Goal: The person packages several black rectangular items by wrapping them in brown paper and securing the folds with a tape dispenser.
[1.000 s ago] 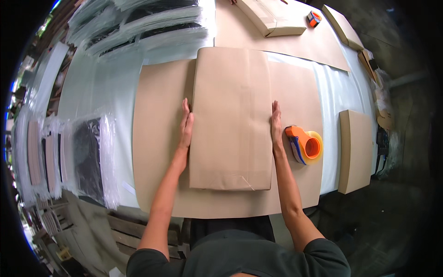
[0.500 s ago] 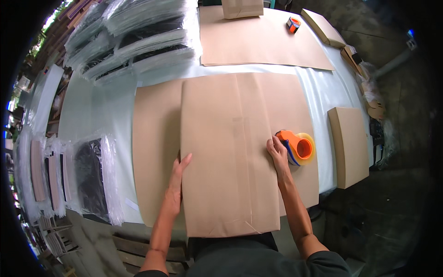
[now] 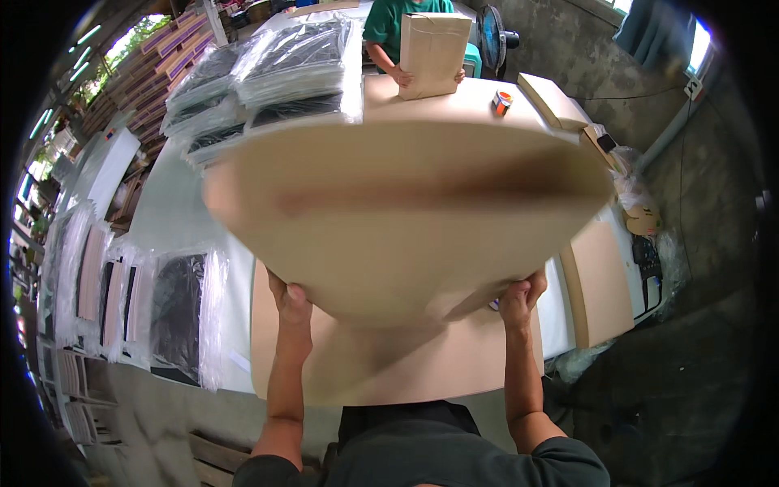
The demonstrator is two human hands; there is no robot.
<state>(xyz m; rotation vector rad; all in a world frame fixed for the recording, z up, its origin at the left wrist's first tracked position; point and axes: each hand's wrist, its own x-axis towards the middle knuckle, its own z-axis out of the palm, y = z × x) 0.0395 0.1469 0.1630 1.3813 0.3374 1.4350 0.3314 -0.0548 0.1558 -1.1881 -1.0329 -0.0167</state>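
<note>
A flat package wrapped in brown paper (image 3: 406, 252) is raised off the table and tilted up, its upper part blurred by motion. My left hand (image 3: 290, 302) is closed on its lower left edge, the thumb toward me. On the opposite edge, my right hand (image 3: 522, 300) grips it the same way. Beneath lies a brown paper sheet (image 3: 365, 377), partly covered by the lifted package. Only a small dark bit beside my right hand shows of what may be the orange tape dispenser; the rest is hidden.
Across the table a person in a green shirt (image 3: 385, 28) holds another wrapped package (image 3: 434, 57) upright, near a tape dispenser (image 3: 501, 102). Plastic-wrapped stacks (image 3: 296, 69) stand at the left. Wrapped packages (image 3: 600, 284) line the right edge. A fan (image 3: 491, 36) stands behind.
Both hands have lifted the package from the paper sheet and tilted it up toward me. My view has risen, bringing the person across the table into sight.
</note>
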